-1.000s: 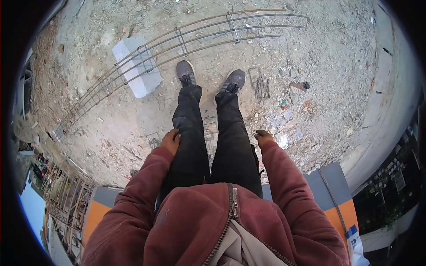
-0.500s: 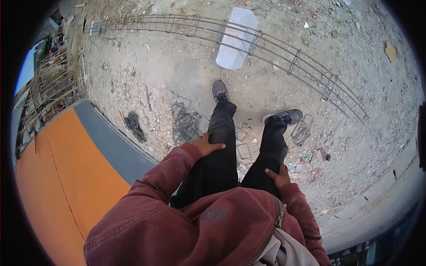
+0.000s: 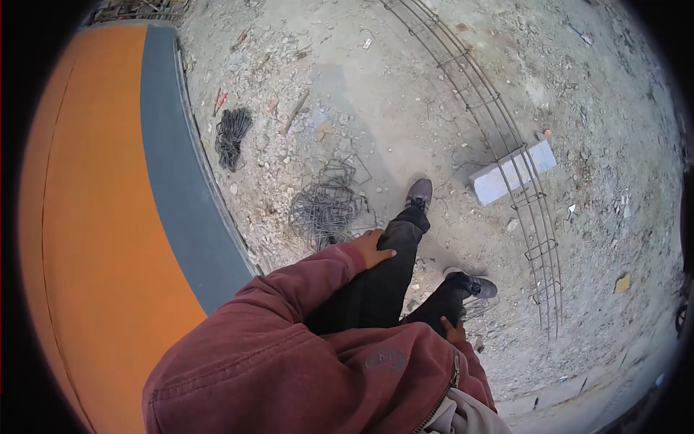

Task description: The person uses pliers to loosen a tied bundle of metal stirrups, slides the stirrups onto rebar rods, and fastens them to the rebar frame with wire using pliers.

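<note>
Left hand [image 3: 372, 249] on dark trousers [image 3: 392, 278], fingers open, right hand [image 3: 454, 331] against them, grip hard to tell, metal hoops [image 3: 325, 208] nearby

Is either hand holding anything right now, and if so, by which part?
Nothing is held: the left hand rests on the left trouser leg, the right hand on the right trouser leg.

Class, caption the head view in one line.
Left hand and right hand on dark trousers, a long metal frame crossing a pale block on rough ground.
</note>
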Available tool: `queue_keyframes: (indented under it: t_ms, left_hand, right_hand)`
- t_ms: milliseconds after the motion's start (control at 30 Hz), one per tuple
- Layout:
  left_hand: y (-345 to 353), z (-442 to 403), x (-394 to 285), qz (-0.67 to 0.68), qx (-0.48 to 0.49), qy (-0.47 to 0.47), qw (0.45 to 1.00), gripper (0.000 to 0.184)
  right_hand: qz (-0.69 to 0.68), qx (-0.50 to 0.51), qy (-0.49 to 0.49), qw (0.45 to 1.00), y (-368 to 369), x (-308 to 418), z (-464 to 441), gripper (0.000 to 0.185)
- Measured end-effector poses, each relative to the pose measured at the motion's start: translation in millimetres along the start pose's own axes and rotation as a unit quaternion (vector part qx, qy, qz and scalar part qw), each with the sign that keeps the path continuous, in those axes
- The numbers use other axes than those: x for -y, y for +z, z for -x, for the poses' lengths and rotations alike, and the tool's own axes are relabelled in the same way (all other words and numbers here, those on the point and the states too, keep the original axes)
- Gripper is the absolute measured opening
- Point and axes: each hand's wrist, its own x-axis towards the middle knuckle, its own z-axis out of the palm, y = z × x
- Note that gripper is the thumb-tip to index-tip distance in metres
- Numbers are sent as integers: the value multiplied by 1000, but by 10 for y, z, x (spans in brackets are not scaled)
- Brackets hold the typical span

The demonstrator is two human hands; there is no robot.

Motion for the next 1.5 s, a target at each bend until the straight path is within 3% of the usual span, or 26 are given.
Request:
queue_keyframes:
  t_ms: [67, 133, 200, 233, 300, 367, 433, 533, 733, 933, 1167, 1233, 1300, 1333, 1367, 1467, 1500]
  left_hand:
    - [-196, 155, 186, 13, -19, 21, 1000, 68]
    - [-321, 391, 484, 22, -28, 49, 998, 59]
    - [-310, 520, 973, 59, 14, -22, 998, 56]
    - [-419, 761, 1086, 93, -11, -42, 995, 48]
    - [-515, 1280, 1405, 74, -24, -56, 995, 49]
    - [-245, 1622, 1899, 69, -16, -154, 986, 52]
    - [149, 1819, 2266, 108, -35, -222, 969, 56]
    - [419, 1956, 2406, 230, -41, -249, 940, 55]
    - [202, 1514, 2341, 409, -69, -228, 881, 52]
    - [-980, 766, 2744, 490, -72, -197, 846, 50]
    - [-2833, 458, 3198, 543, -119, -142, 819, 47]
    - [-2991, 106, 3584, 568, -201, -101, 792, 42]
    - [-3610, 107, 3715, 608, -330, -124, 712, 47]
    - [-3952, 177, 3804, 541, -352, -102, 757, 47]
    - [-4308, 163, 3830, 622, -349, -158, 683, 48]
    - [-4852, -21, 3951, 691, -331, -172, 620, 49]
    - [-4885, -187, 4021, 688, -315, -186, 626, 49]
  right_hand:
    - [34, -16, -52, 998, -125, 307, 65, 65]
    - [-15, -31, -100, 994, -274, 640, 338, 50]
    - [-24, -66, -150, 986, -460, 508, 309, 37]
    - [-13, -75, -192, 978, -564, 413, 311, 37]
    - [35, -77, -180, 980, -754, 525, 383, 37]
    - [80, -71, -155, 982, -903, 844, 437, 37]
    - [113, -69, -159, 978, -991, 1298, 405, 38]
    - [154, -67, -180, 969, -1084, 2159, 424, 38]
    - [229, -38, -266, 936, -745, 4328, 449, 40]
    - [283, -37, -297, 911, 44, 6422, 702, 41]
    - [346, -57, -280, 894, 536, 8019, 988, 42]
    - [384, -56, -265, 883, 673, 8433, 1027, 43]
    - [427, -53, -243, 869, 813, 8858, 1001, 43]
    - [446, -52, -233, 863, 903, 9094, 972, 43]
    - [465, -51, -223, 855, 987, 9338, 920, 44]
    - [521, -49, -195, 829, 1199, 10097, 732, 44]
    - [542, -48, -188, 818, 1271, 10390, 665, 44]
